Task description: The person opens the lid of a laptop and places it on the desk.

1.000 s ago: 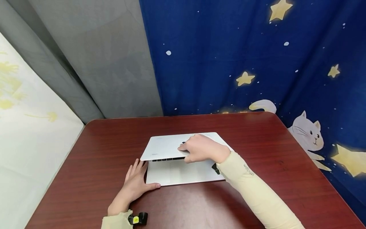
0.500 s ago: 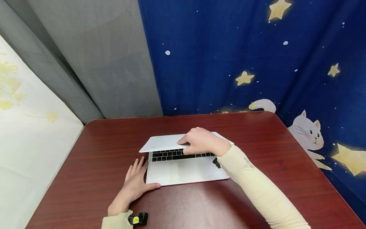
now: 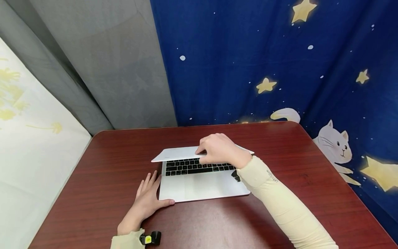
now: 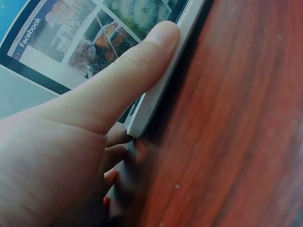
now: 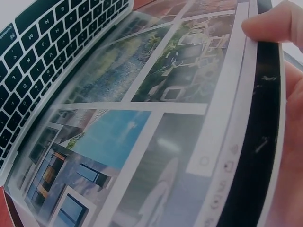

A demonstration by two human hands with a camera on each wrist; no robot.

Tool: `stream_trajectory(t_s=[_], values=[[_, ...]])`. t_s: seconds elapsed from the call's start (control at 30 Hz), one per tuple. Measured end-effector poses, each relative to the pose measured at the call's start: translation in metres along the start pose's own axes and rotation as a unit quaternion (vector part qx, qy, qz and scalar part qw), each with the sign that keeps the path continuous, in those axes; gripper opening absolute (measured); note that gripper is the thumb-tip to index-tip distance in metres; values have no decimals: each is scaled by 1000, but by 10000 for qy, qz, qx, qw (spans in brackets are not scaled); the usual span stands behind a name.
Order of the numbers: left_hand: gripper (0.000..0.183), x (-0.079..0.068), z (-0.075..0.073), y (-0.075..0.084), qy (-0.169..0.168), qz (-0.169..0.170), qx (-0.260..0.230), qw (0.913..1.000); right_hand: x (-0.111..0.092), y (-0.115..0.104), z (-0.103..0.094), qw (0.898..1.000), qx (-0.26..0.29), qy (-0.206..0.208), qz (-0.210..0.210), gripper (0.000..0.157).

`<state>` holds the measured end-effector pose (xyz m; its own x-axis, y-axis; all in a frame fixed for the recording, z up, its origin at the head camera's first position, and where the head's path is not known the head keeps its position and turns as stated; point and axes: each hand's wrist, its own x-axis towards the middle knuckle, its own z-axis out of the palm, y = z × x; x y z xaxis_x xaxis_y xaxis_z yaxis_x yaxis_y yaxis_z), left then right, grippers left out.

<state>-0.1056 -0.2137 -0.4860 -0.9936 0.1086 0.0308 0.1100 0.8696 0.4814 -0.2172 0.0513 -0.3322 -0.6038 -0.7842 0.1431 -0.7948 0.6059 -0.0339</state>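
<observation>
A silver laptop (image 3: 202, 185) lies on the table with its lid (image 3: 177, 153) tilted partway up. Black keys (image 3: 183, 167) show below the lid. My right hand (image 3: 220, 150) pinches the lid's front edge; in the right wrist view the thumb (image 5: 274, 23) presses on the dark screen border and fingers go behind it. The lit screen (image 5: 142, 109) carries several pictures. At the laptop's near left corner rests my left hand (image 3: 146, 200), its straight fingers spread along the left side. In the left wrist view its thumb (image 4: 137, 64) lies at the front edge.
The dark red wooden table (image 3: 124, 148) extends around the laptop on all sides. A grey curtain (image 3: 118, 69) and a blue star-patterned curtain (image 3: 224, 69) hang behind it. White cloth (image 3: 37, 155) covers the left side. A small black device (image 3: 150, 238) sits on the left wrist.
My right hand has lifted the lid's front edge up and back, and more of the keyboard shows. The left hand has stayed at the corner, and the base has not moved.
</observation>
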Motion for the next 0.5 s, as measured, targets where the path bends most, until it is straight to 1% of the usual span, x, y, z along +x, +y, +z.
stream_trajectory(t_s=[0.1, 0.33, 0.5], values=[[110, 0, 0, 1, -22, -12, 10, 10000, 2, 1, -3, 9999, 41, 79, 102, 24], [111, -1, 0, 2, -81, -41, 30, 10000, 5, 4, -9, 9989, 393, 88, 229, 23], [111, -1, 0, 2, -83, -37, 45, 9999, 9, 9, -9, 9987, 331, 200, 338, 22]])
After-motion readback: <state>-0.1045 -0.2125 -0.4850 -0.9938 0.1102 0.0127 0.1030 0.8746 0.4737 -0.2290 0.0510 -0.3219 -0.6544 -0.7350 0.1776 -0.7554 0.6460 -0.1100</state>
